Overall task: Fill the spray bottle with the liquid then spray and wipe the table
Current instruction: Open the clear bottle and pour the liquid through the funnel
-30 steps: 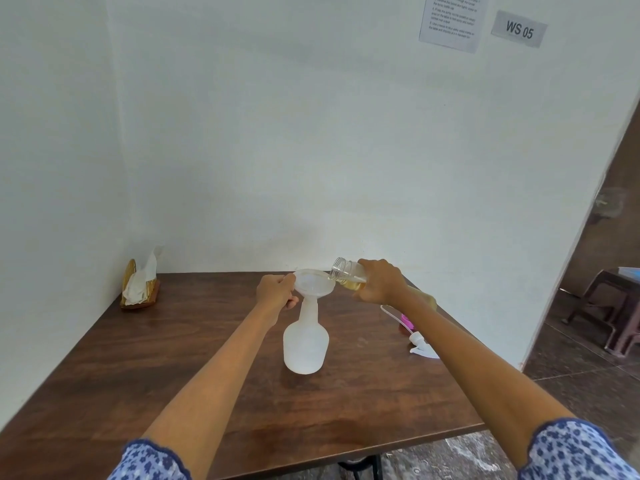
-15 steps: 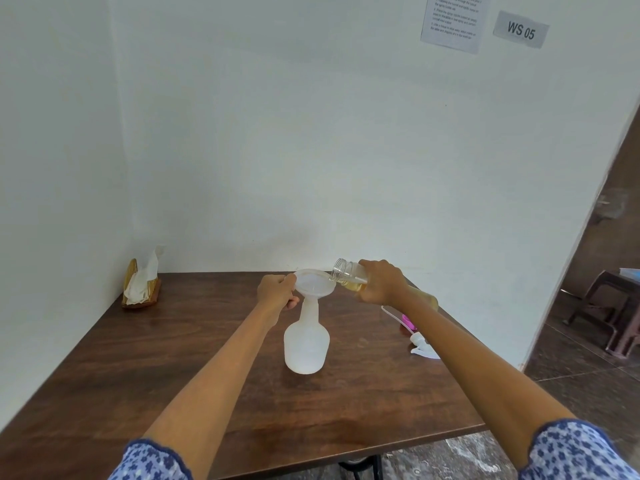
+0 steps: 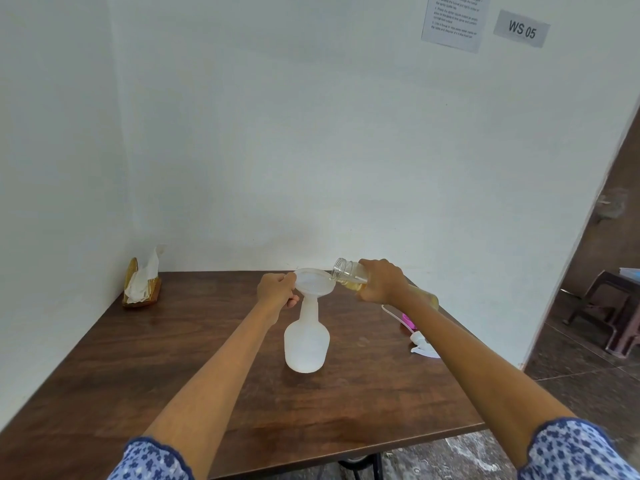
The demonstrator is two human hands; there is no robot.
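Nearest, two bare forearms reach out from blue floral sleeves (image 3: 575,452) over the dark wooden table (image 3: 173,375). Mid-table stands the translucent white spray bottle (image 3: 306,344), upright, its head removed, with a white funnel (image 3: 315,281) seated in its neck. Left hand (image 3: 277,293): fingers curled, pinching the funnel's left rim. Right hand (image 3: 382,283): fingers wrapped round a clear bottle (image 3: 348,274) of yellowish liquid, tipped nearly level, open threaded mouth over the funnel's right rim. Liquid sits in the lower side of the tilted bottle; any stream into the funnel is too fine to make out. Right of the spray bottle, partly behind the right forearm, the white sprayer head (image 3: 423,346) lies on the table with its dip tube, beside something pink (image 3: 408,320). Far left corner: wicker holder with white tissues (image 3: 142,284), against the wall. Beyond, on the white wall, a printed sheet (image 3: 453,20) and a tag reading "WS 05" (image 3: 522,29).
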